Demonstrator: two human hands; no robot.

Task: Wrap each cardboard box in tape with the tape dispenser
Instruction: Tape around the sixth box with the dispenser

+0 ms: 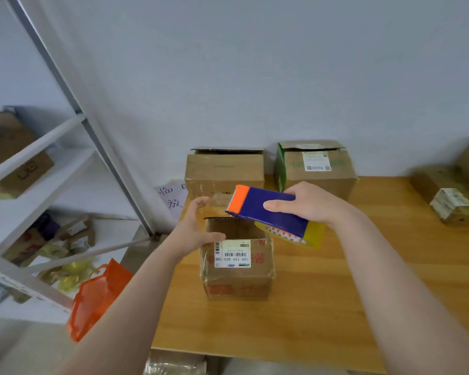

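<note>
A small cardboard box (237, 269) with a white barcode label stands on the wooden table (322, 307), its top flap raised at the far side. My right hand (309, 203) grips a blue and orange tape dispenser (266, 208) holding a yellowish tape roll, just above the box's far right corner. My left hand (198, 228) hovers at the box's upper left edge with fingers spread and relaxed, holding nothing. Two larger boxes stand against the wall: a plain brown box (224, 171) and a green-edged box (316, 169).
A taped box (450, 194) lies at the table's right side. White metal shelving (38, 171) with boxes and bags fills the left. An orange bag (98, 296) sits on the floor beside the table. A handwritten paper note (171, 197) leans near the wall.
</note>
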